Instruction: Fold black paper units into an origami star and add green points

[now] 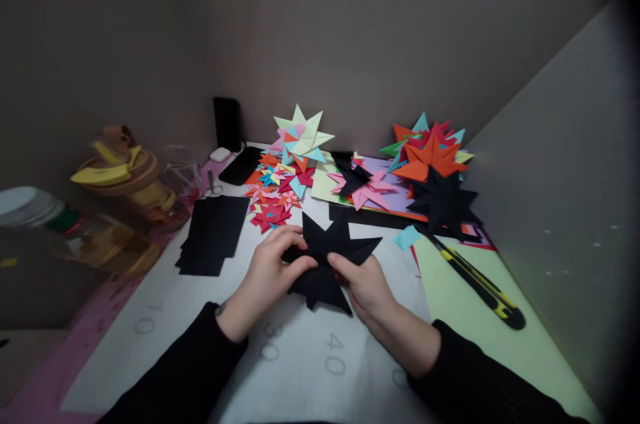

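Observation:
A black folded paper star (327, 257) lies in the middle of the white cutting mat (300, 357), several points sticking out. My left hand (267, 274) grips its left side with fingers curled over the paper. My right hand (363, 284) pinches its lower right part between thumb and fingers. Both sleeves are black.
A stack of black paper squares (213, 234) lies left of my hands. Many coloured paper stars (300, 144) and an orange and black pile (430, 171) sit at the back. A yellow-black utility knife (475, 277) rests on green paper at right. Scissors (213, 185), a phone (241, 165), and jars (125, 177) stand left.

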Tool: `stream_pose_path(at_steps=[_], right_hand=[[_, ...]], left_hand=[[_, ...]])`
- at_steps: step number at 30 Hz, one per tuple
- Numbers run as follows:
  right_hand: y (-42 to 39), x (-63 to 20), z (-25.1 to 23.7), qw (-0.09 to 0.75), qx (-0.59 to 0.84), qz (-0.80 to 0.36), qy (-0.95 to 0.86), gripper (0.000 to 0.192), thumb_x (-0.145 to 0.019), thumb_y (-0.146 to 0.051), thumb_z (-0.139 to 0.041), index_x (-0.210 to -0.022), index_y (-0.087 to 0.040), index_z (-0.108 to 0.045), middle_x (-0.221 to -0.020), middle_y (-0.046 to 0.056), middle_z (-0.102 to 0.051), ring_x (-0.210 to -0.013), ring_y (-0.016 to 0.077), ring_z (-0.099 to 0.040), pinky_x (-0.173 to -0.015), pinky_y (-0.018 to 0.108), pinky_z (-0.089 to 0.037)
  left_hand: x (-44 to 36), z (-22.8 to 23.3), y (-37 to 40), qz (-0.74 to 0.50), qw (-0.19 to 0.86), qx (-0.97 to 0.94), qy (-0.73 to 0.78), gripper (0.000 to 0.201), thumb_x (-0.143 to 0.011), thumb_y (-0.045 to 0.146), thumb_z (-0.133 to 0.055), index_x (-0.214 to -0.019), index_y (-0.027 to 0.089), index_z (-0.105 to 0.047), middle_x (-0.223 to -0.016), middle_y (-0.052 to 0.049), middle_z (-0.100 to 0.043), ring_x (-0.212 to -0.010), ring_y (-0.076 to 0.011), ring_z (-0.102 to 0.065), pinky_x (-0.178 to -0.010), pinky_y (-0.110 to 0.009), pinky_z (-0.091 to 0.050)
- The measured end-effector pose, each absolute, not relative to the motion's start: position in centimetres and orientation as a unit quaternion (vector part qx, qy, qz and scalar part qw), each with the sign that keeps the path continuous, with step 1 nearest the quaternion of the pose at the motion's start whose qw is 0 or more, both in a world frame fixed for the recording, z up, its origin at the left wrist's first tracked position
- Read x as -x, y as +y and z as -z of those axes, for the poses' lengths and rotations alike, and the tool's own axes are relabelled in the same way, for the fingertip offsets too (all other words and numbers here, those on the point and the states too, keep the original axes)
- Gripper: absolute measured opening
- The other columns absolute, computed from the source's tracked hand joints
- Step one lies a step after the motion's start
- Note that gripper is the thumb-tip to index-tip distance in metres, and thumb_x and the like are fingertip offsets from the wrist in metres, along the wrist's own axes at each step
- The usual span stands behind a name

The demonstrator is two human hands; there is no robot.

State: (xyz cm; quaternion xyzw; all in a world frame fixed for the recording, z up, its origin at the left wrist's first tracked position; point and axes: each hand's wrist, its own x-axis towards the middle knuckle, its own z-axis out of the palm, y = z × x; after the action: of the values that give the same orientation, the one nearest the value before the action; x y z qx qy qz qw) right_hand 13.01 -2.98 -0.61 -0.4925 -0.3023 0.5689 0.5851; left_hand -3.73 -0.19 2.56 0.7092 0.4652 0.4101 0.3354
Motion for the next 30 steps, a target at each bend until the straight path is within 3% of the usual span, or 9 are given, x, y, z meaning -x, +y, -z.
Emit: stream_pose_path(at_steps=[3, 6, 9, 14, 21, 30], right_hand=[[-3.0, -13.0, 0.5, 0.596, 0.478, -0.558, -0.324, 0.032, -0.064, -0.025, -0.077, -0.095, -0.018, -0.071, -0.093, 0.005, -0.075, -0.09, 0.0251, -0.067, -0.084, 0.04, -0.052], [-3.0, -13.1, 0.6, 0.6, 0.471, -0.551, -0.339, 0.031, -0.066, -0.024, -0.076, -0.097, -0.019, -0.071, -0.099, 0.006, -0.074, -0.101, 0.0266, -0.065, -0.093, 0.042, -0.049], [-3.0, -13.3, 1.0, 0.594, 0.483, -0.547, -0.338, 0.034, -0.067, -0.024, -0.077, -0.1, -0.019, -0.07, -0.105, 0.007, -0.073, -0.101, 0.0272, -0.066, -0.091, 0.042, -0.05], [-3.1, -13.6, 1.3, 0.581, 0.499, -0.546, -0.34, 0.039, -0.068, -0.026, -0.077, -0.105, -0.018, -0.068, -0.108, 0.008, -0.072, -0.1, 0.0282, -0.066, -0.088, 0.043, -0.052], [-3.0, -13.5, 1.3, 0.57, 0.493, -0.564, -0.337, 0.041, -0.067, -0.027, -0.078, -0.106, -0.018, -0.067, -0.102, 0.007, -0.073, -0.092, 0.0277, -0.068, -0.078, 0.039, -0.055], [-2.9, -13.4, 1.7, 0.571, 0.492, -0.559, -0.345, 0.048, -0.067, -0.027, -0.079, -0.113, -0.021, -0.065, -0.101, 0.006, -0.073, -0.101, 0.0286, -0.065, -0.082, 0.04, -0.053]], left_hand=[[3.7, -2.6, -0.1, -0.402, 0.337, -0.706, 0.476, 0.011, -0.071, 0.024, -0.072, -0.071, 0.021, -0.061, -0.101, -0.007, -0.066, -0.102, -0.0238, -0.059, -0.087, -0.035, -0.043], [3.6, -2.6, -0.1, -0.393, 0.361, -0.694, 0.483, 0.011, -0.075, 0.024, -0.067, -0.068, 0.02, -0.06, -0.084, -0.003, -0.065, -0.086, -0.0204, -0.06, -0.078, -0.031, -0.044], [3.6, -2.7, -0.1, -0.387, 0.392, -0.673, 0.494, 0.012, -0.077, 0.025, -0.065, -0.068, 0.02, -0.059, -0.078, -0.001, -0.064, -0.076, -0.0174, -0.059, -0.07, -0.028, -0.042], [3.8, -2.7, 0.0, -0.395, 0.423, -0.643, 0.502, 0.015, -0.077, 0.028, -0.065, -0.068, 0.019, -0.058, -0.08, -0.001, -0.065, -0.084, -0.0187, -0.06, -0.075, -0.028, -0.042], [3.6, -2.2, 0.3, -0.404, 0.435, -0.624, 0.509, 0.016, -0.076, 0.029, -0.067, -0.067, 0.018, -0.058, -0.083, -0.001, -0.065, -0.078, -0.0167, -0.06, -0.073, -0.028, -0.042], [3.5, -1.8, 0.8, -0.394, 0.437, -0.622, 0.517, 0.017, -0.075, 0.03, -0.067, -0.068, 0.017, -0.058, -0.076, 0.0, -0.063, -0.072, -0.0146, -0.056, -0.067, -0.026, -0.04]])
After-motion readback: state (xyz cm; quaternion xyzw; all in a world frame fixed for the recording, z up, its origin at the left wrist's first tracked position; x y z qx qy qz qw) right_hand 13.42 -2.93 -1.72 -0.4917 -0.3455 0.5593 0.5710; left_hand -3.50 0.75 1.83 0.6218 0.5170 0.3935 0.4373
